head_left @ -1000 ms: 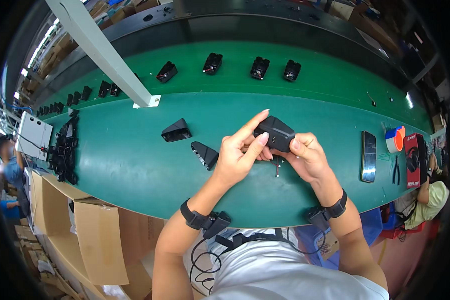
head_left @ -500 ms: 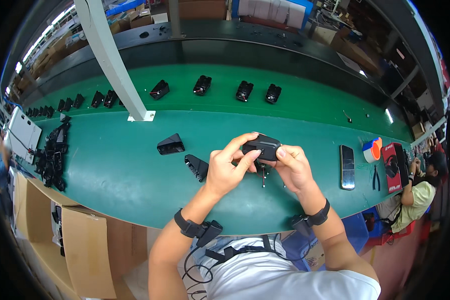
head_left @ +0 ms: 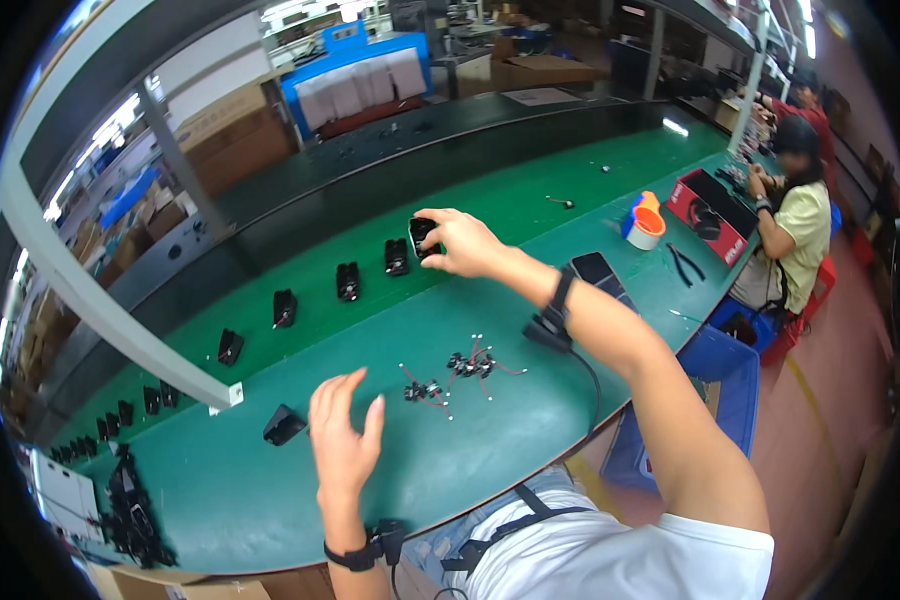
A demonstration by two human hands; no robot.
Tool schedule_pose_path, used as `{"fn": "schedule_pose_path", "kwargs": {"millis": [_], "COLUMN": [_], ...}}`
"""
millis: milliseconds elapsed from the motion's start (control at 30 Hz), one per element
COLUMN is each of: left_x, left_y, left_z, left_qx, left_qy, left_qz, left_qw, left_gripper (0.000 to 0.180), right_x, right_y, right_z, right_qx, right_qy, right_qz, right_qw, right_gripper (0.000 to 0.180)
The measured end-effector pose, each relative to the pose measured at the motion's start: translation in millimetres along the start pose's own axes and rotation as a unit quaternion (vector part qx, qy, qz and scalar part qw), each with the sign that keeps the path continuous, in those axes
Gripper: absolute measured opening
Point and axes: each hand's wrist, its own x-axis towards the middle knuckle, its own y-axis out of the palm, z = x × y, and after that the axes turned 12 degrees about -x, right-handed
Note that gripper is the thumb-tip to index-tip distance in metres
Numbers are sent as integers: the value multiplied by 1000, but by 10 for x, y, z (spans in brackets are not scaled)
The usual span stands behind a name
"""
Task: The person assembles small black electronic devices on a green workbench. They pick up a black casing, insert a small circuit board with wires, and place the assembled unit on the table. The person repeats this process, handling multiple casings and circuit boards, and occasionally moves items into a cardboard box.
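My right hand [head_left: 465, 244] is stretched out over the green strip at the back, its fingers closed around a small black plastic housing [head_left: 422, 238]. That housing is at the right end of a row of similar black units, just beside the nearest unit [head_left: 396, 257]. My left hand [head_left: 344, 432] hovers above the teal bench, fingers apart and holding nothing. Left of it lies an angular black housing [head_left: 284, 425]. Between my arms rest two clusters of small black parts with red wires, one nearer [head_left: 425, 390] and one farther right [head_left: 472, 366].
A phone [head_left: 595, 270], pliers [head_left: 685, 265], an orange-and-white tape roll [head_left: 646, 222] and a red box [head_left: 712, 218] lie to the right. A pale post [head_left: 120, 290] rises at left, near a black pile [head_left: 135, 510]. A co-worker [head_left: 798, 215] sits at far right.
My view has turned to the right. My left hand has let go of the black housing and moved left, while my right hand has carried a black housing out to the row.
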Motion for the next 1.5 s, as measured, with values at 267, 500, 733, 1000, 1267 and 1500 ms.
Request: {"fn": "schedule_pose_path", "kwargs": {"millis": [267, 500, 733, 1000, 1267, 1500], "left_x": [-593, -708, -580, -152, 300, 215], "left_y": [-155, -71, -174, -168, 279, 387], "left_z": [96, 312, 320, 124, -84, 110], "left_qx": [140, 75, 104, 21, -81, -125], "left_qy": [-119, -89, 1, -42, 7, 3], "left_qz": [80, 52, 84, 174, 143, 79], "left_qw": [980, 992, 991, 984, 986, 989], "left_gripper": [60, 41, 47, 45, 43, 50], "right_x": [-84, -256, -837, -344, -583, -856], "right_y": [453, 174, 142, -98, -275, -58], "right_z": [-1092, -1626, -2243, -1587, 802, 1184], "right_qx": [-160, -133, -206, 390, 416, 341], "right_qy": [57, 273, 438, 327, -62, 6], "right_qz": [163, 53, 199, 5, 93, -48], "right_qw": [972, 951, 852, 861, 902, 939], "right_gripper": [35, 43, 34, 16, 17, 18]}}
